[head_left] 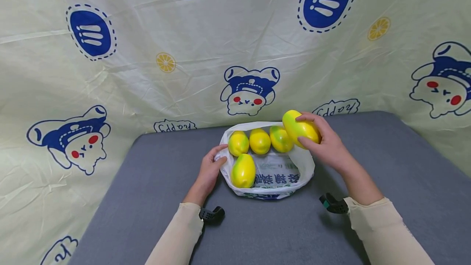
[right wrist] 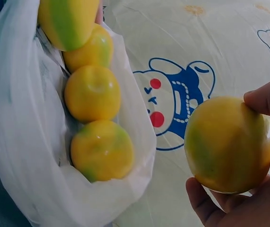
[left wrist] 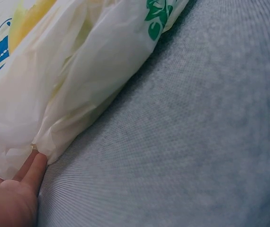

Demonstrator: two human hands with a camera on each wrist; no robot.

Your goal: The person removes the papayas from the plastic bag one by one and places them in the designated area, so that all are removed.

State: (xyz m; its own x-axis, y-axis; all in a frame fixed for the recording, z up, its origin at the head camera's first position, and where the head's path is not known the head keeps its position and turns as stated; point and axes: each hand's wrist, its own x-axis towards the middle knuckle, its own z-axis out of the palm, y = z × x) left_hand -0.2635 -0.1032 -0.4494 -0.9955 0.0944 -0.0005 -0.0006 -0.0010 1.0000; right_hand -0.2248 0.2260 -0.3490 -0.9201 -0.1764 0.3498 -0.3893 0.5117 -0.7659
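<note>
Fingers of the right hand (head_left: 327,144) are curled around one mango (head_left: 301,129), held just over the bag (head_left: 270,177) rim. Left hand (head_left: 209,171) pinches the bag's edge open. Four mangoes (head_left: 259,141) sit inside; looks like this is the last one.

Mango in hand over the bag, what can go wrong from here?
The right hand holds the mango above the thin plastic bag, whose far-right rim sags; the fruit might catch on it or roll out. The left hand grips only the left rim, so the bag may shift. Four mangoes already crowd it.
</note>
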